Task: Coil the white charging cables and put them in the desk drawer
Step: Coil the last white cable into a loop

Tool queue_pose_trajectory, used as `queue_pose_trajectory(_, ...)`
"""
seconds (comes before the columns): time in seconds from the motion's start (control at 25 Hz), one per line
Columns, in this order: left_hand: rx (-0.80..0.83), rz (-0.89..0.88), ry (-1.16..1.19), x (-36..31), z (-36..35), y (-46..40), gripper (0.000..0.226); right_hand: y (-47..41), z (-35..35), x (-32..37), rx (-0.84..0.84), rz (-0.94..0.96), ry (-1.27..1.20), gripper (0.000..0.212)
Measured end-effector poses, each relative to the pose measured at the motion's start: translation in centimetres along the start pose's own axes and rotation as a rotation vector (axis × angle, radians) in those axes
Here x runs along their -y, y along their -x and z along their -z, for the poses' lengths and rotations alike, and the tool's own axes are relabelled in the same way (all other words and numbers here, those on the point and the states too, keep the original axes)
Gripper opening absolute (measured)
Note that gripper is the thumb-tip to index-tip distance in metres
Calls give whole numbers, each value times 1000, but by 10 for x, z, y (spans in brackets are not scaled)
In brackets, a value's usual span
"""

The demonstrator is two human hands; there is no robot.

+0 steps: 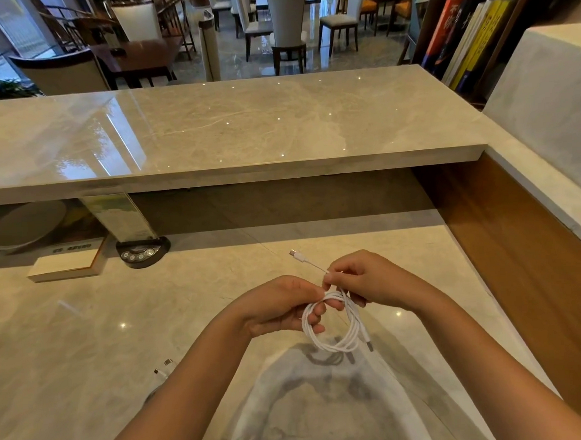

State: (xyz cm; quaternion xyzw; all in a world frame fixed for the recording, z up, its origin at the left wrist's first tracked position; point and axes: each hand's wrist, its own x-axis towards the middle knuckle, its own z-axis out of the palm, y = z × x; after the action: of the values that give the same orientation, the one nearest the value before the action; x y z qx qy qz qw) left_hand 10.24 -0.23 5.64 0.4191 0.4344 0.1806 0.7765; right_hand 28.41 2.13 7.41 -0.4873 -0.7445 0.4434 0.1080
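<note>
The left hand [279,305] has its fingers curled through a coiled white charging cable [342,330], gripping the loops above the marble table [186,305]. Just right of it, the right hand [367,279] pinches the cable's free end, whose USB-C plug [297,255] sticks out past the fingers; the other plug [369,343] dangles from the coil. Left of the coil, by the left forearm, two more cable plugs [164,367] lie on the table. Further left stand a lamp base [142,253] and a book [66,262].

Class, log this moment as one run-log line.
stage: coiling | left hand: holds cable coil | right hand: pinches free end | second cable: on desk
</note>
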Motion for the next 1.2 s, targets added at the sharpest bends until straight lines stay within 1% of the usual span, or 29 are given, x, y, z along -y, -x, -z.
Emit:
queue_pose_trajectory(0.12, -208, -86, 257, 8, -4, -4, 29, -3, -13, -8, -241, -37, -108, 25)
queue_pose_trajectory(0.2, -289, -179, 438, 18, -11, -6, 32, -3, -21, -12, -378, -52, -210, 26)
queue_pose_trajectory(0.24, -325, -230, 491, 24, -15, -6, 29, -3, -24, -13, -429, -57, -258, 26)
queue_pose_trajectory(0.28, -379, -277, 486, 29, -20, -7, 25, -3, -27, -14, -471, -65, -301, 27)
queue_pose_trajectory(0.32, -458, -324, 425, 34, -23, -7, 23, -3, -29, -14, -507, -78, -351, 26)
queue_pose_trajectory(0.4, -621, -405, 218, 40, -25, -9, 29, -4, -33, -13, -546, -108, -476, 25)
queue_pose_trajectory(0.48, -716, -451, 28, 40, -23, -9, 32, -3, -35, -14, -564, -129, -541, 25)
queue_pose_trajectory(0.52, -748, -456, -11, 41, -20, -9, 32, -3, -34, -15, -584, -143, -534, 26)
queue_pose_trajectory(0.6, -791, -438, 72, 41, -10, -7, 31, -2, -30, -18, -619, -162, -557, 29)
queue_pose_trajectory(0.68, -782, -420, 177, 41, -3, -5, 31, 0, -27, -20, -587, -152, -700, 27)
queue_pose_trajectory(0.76, -756, -424, 201, 42, -2, -4, 31, 0, -26, -21, -563, -148, -878, 16)
queue_pose_trajectory(0.8, -746, -432, 198, 42, -3, -5, 31, 0, -26, -21, -572, -164, -928, 12)
queue_pose_trajectory(0.84, -742, -438, 186, 41, -5, -5, 31, -1, -25, -22, -594, -189, -904, 14)
queue_pose_trajectory(0.88, -742, -441, 164, 41, -6, -6, 30, -2, -24, -25, -613, -213, -776, 19)
queue_pose_trajectory(0.92, -740, -444, 134, 41, -7, -7, 30, -4, -22, -28, -606, -233, -566, 24)
queue_pose_trajectory(0.96, -735, -449, 95, 40, -8, -7, 31, -4, -18, -28, -556, -240, -330, 26)
queue_pose_trajectory(1.0, -724, -454, 51, 39, -8, -6, 31, -5, -15, -27, -460, -237, -130, 27)
queue_pose_trajectory(1.04, -711, -456, 7, 37, -8, -5, 32, -6, -12, -23, -334, -234, 3, 26)
queue_pose_trajectory(1.12, -680, -450, -59, 33, -10, -2, 33, -6, -5, -16, -90, -212, 94, 25)
queue_pose_trajectory(1.16, -663, -444, -78, 31, -11, -1, 33, -5, -3, -14, -10, -186, 81, 25)
queue_pose_trajectory(1.2, -653, -437, -91, 31, -11, -1, 32, -4, -1, -13, 32, -154, 35, 27)
